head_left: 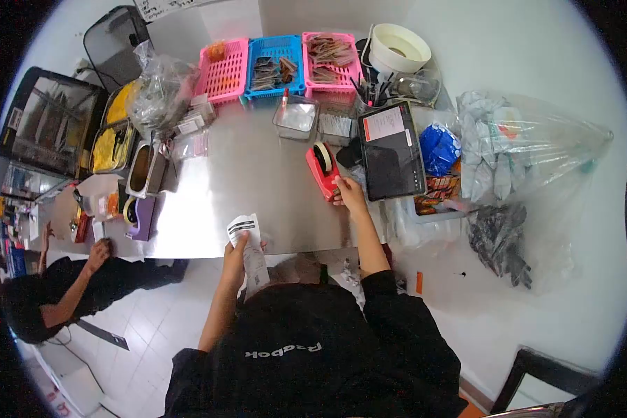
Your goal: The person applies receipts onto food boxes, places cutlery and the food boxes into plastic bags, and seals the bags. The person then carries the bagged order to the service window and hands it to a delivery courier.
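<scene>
A printed paper receipt (pixel 256 261) hangs from my left hand (pixel 237 256), whose thumb and fingers are closed on it near the table's front edge. My right hand (pixel 351 195) is closed at the near end of a red tape dispenser (pixel 320 174), fingers against its cutter end. I cannot make out whether a strip of tape lies between those fingers. The roll of tape (pixel 323 157) sits in the dispenser. Just right of the dispenser stands a tablet (pixel 394 153) with a lit screen.
Along the back are a pink basket (pixel 223 73), a blue basket (pixel 276 49) and another pink basket (pixel 333 87) of packets. A metal tin (pixel 296 118) stands before them. Plastic bags (pixel 494 132) crowd the right. At left, a co-worker (pixel 70 292) stands near a purple tape dispenser (pixel 141 217).
</scene>
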`<state>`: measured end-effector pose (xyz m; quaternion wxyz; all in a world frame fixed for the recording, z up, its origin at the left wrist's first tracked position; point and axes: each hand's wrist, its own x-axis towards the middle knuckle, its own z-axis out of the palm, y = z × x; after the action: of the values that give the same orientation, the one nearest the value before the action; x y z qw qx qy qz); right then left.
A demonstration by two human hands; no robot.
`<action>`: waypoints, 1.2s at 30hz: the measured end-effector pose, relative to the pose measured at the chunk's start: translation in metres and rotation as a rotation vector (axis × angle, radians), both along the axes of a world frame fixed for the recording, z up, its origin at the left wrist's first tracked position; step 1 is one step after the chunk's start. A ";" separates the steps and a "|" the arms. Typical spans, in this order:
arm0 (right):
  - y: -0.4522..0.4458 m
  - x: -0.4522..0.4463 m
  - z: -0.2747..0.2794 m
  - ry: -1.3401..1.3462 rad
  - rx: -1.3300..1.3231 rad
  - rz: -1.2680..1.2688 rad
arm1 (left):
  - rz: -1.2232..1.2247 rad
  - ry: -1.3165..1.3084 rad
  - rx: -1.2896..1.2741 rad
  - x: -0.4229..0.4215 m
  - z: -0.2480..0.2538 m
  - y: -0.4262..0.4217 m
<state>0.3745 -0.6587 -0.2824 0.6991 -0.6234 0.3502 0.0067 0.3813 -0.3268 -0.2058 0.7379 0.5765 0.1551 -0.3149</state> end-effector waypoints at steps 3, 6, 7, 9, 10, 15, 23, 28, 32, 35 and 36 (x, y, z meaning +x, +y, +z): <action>-0.007 -0.013 -0.009 -0.138 0.120 -0.005 | 0.039 -0.010 -0.005 -0.003 -0.003 -0.009; 0.001 -0.042 -0.014 -0.373 0.195 -0.086 | 0.098 -0.001 0.020 -0.005 0.004 -0.013; 0.000 -0.045 -0.014 -0.356 0.200 -0.069 | 0.090 0.007 0.024 -0.006 0.000 -0.011; -0.003 -0.048 -0.013 -0.327 0.206 -0.045 | 0.062 0.022 0.030 -0.003 -0.009 -0.007; -0.007 -0.050 -0.014 -0.282 0.248 -0.040 | 0.083 0.015 0.024 -0.003 -0.005 -0.010; -0.011 -0.044 -0.022 -0.242 0.405 -0.035 | 0.094 0.008 0.018 -0.004 0.004 -0.016; 0.020 -0.041 -0.009 -0.067 0.339 0.041 | 0.084 0.022 0.001 -0.003 -0.010 -0.020; 0.063 -0.056 -0.051 0.016 0.433 0.028 | 0.037 0.072 -0.001 -0.002 -0.009 -0.025; 0.064 -0.046 -0.007 -0.383 -0.539 -0.189 | 0.098 0.042 -0.011 -0.002 -0.008 -0.024; 0.035 -0.022 0.013 -0.327 -0.818 -0.107 | 0.062 0.055 -0.008 -0.002 -0.018 -0.020; 0.033 -0.015 0.021 -0.268 -0.660 -0.059 | 0.044 0.053 -0.015 -0.001 -0.019 -0.021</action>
<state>0.3593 -0.6256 -0.2618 0.4995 -0.8006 0.2565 -0.2089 0.3802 -0.3474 -0.2248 0.7446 0.5588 0.1847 -0.3149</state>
